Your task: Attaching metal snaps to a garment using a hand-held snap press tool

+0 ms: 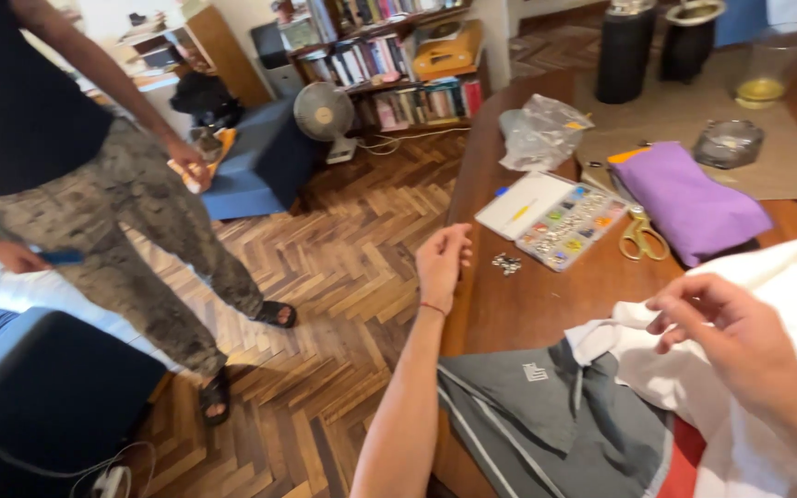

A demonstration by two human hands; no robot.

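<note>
Currently, white cloth (767, 286) over grey garment (555, 415) at table's (528, 304) near edge, right hand (721, 323) pinching its folded corner: best held taut | left hand (442, 263) loosely curled, empty, at left edge beside small metal bits (506, 264) | open compartment box (569, 224) mid-table holds coloured beads.

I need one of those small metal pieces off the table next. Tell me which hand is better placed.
Left, probably. The left hand rests at the wooden table's edge, beside the small pile of silvery metal pieces. The right hand pinches the white fabric.
</note>
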